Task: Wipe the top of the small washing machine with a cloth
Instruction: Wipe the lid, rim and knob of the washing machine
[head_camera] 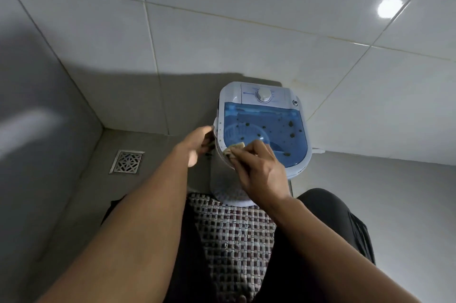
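Here my right hand (pixel 256 169) presses the soft, bunched cloth (pixel 233 149) onto the slick blue lid (pixel 271 130); my left hand (pixel 197 144) grips the light-looking washing machine (pixel 261 95) by its side.

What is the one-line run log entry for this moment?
right hand wiping | small beige cloth on blue translucent lid | left hand steadies washer side

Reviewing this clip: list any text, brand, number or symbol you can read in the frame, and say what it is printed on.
No text can be read.
White control panel of the small white washing machine with blue translucent lid: a blue brand mark left of the round white dial, too blurred to read.
Markings around the dial: too small to read.
Dark round emblem at the panel's right corner: unreadable.
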The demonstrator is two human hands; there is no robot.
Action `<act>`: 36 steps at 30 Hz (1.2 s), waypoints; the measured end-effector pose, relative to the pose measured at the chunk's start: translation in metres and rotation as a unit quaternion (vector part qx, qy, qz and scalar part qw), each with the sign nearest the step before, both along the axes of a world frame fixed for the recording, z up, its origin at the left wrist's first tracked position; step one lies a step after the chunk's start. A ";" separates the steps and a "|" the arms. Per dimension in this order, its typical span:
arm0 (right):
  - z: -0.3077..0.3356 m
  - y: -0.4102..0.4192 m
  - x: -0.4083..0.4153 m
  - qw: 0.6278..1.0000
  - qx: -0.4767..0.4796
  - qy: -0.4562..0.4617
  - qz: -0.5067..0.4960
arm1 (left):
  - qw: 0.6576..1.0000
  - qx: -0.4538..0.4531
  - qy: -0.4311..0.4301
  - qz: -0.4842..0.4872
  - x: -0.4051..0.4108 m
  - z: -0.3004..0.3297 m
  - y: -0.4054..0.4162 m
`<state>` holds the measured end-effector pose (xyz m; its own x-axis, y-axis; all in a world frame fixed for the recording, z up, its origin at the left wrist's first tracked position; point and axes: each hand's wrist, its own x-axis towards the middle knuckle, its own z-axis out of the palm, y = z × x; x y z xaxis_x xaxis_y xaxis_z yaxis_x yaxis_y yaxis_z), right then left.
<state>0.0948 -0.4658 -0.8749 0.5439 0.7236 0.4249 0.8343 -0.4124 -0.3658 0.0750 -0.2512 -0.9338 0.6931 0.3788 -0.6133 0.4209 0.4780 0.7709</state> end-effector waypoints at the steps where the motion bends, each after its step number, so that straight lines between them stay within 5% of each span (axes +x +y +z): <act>1: 0.001 -0.001 0.004 1.000 -0.018 -0.018 0.011 | 1.000 -0.005 0.000 -0.005 0.000 -0.002 0.000; 10: -0.028 -0.045 0.010 0.989 -0.133 -0.065 0.012 | 1.000 0.001 0.029 0.002 0.010 -0.003 0.005; 25: -0.030 0.019 0.004 0.973 -0.200 -0.104 0.043 | 1.000 -0.027 -0.006 -0.004 0.006 -0.013 0.011; 36: -0.005 0.098 0.047 0.966 -0.237 -0.092 0.056 | 0.989 -0.145 -0.014 0.038 -0.012 -0.006 0.007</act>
<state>0.1420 -0.3677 -0.8804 0.3969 0.9107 0.1144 0.9167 -0.3996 0.0010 0.0633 -0.2441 -0.9401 0.6876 0.2423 -0.6844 0.3554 0.7098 0.6082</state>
